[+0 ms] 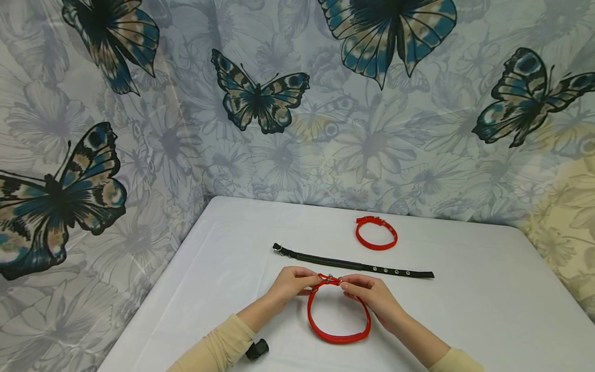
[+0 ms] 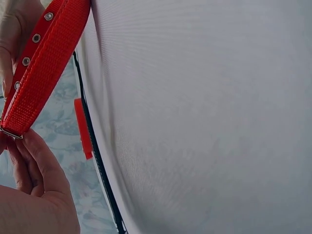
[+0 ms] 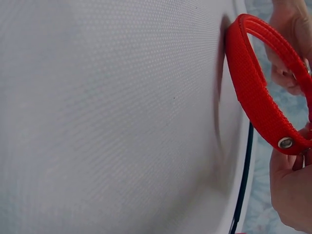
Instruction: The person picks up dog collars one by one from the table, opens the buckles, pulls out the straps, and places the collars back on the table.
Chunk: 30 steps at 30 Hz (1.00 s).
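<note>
A red collar point(image 1: 339, 339) with metal eyelets is bent into a loop in front of me, its lower part close to the white tabletop. At the far side of the loop, my left hand point(image 1: 296, 281) pinches the collar next to its metal hardware. My right hand point(image 1: 369, 294) grips the strap just across from it, fingers curled. In the left wrist view a metal ring point(image 2: 10, 133) shows by the left fingertips, with a row of eyelets on the inner strap. One eyelet point(image 3: 285, 143) sits near the right fingers. Whether the buckle is fastened, I cannot tell.
Beyond the hands a black collar point(image 1: 325, 261) lies stretched out flat on the white table point(image 1: 223, 243). Farther back is a second red collar point(image 1: 376, 247), closed in a ring. A small black object point(image 1: 257, 349) rests by the left forearm. Butterfly-patterned fabric point(image 1: 279, 165) hangs behind.
</note>
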Motion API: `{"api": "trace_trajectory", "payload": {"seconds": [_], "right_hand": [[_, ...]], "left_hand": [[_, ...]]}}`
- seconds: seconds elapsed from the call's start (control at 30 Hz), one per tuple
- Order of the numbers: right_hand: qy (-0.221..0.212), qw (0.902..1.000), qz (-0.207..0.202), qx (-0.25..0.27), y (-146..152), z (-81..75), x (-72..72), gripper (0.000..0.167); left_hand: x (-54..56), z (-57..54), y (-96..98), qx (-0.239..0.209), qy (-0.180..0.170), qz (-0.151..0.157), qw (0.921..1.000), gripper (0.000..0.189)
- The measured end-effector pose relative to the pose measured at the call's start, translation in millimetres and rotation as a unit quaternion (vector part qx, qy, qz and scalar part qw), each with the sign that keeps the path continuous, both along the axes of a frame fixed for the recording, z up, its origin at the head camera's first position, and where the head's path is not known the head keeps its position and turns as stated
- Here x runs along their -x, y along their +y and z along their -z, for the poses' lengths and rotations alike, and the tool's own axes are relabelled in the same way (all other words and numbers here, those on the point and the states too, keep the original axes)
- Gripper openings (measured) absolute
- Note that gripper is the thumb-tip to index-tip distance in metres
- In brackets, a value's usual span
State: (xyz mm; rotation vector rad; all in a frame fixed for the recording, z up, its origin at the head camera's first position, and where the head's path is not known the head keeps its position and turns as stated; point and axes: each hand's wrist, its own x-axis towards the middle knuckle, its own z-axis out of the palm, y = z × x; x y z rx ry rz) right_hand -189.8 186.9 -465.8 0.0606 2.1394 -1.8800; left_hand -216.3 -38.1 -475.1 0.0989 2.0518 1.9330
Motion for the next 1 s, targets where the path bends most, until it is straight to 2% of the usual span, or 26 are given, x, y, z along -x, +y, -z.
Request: {"api": "trace_trajectory", "payload": {"seconds": [0.37,0.7,1.0], "right_hand": [[-0.011,0.9998,-0.008,0.015,2.1,-1.2,-1.3,0.04],[-0.017,0.9994,-0.008,0.03,2.0,-0.9,-1.5,0.041],[-0.023,0.9991,-0.006,0.036,1.1,0.1,-1.2,0.039]], "left_hand": [[0.1,3.7,-1.2,-0.013,-0.013,0.012,0.9998,0.021],[0.1,-0.8,-2.0,0.0,-0.032,0.064,0.9974,0.025],[-1.3,-1.0,-1.8,0.011,-0.038,0.07,0.9968,0.021]]}}
